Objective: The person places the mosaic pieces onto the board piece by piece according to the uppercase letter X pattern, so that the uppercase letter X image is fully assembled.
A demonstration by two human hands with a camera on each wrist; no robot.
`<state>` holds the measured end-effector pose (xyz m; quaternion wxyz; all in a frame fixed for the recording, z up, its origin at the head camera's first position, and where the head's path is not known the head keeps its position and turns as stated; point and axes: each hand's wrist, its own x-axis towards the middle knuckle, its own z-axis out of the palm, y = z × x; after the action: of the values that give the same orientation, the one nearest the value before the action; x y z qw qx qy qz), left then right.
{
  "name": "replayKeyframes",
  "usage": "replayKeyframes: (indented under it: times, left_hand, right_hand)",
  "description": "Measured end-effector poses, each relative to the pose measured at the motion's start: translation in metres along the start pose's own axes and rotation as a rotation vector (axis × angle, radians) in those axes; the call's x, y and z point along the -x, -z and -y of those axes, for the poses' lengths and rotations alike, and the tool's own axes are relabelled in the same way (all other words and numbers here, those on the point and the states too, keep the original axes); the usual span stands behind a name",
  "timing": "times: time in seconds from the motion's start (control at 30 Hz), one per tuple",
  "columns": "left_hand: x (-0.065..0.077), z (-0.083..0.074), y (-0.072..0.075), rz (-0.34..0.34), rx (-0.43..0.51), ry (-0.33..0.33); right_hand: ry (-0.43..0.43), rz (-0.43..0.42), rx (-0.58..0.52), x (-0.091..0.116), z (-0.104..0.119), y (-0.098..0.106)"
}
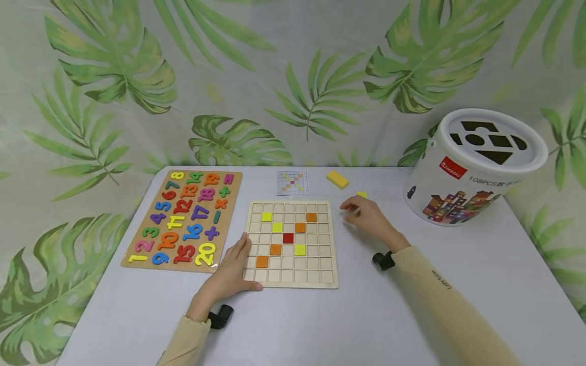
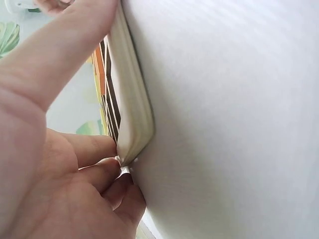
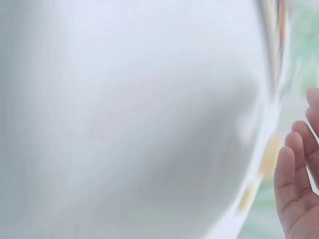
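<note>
A square wooden grid board lies mid-table with yellow tiles, orange tiles and one red tile in its cells, forming crossing diagonals. My left hand holds the board's near-left corner, thumb along the front edge, fingers at the left side. In the left wrist view, bent fingers touch the board's edge. To the right of the board, my right hand hovers with loosely bent fingers and no visible object in them. Just behind it, a yellow tile is partly hidden.
A small pattern card lies behind the board, beside a yellow block or stack. To the left is a number puzzle board with coloured numerals and signs. A large white tub with a shape-cut lid stands back right.
</note>
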<state>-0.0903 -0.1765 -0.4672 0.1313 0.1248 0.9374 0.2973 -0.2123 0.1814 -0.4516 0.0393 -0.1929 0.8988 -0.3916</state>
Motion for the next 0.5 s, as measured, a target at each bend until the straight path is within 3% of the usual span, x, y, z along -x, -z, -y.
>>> replayKeyframes:
  times: [0.2,0.5]
  left_hand:
    - [0.0,0.003,-0.001,-0.005,-0.001,0.002]
    - [-0.001,0.004,-0.002,-0.009,0.01,-0.001]
  right_hand:
    - [-0.099,-0.019,0.048,-0.01,-0.035,0.023]
    - [-0.078,0.011,0.189,-0.019,-0.044,0.03]
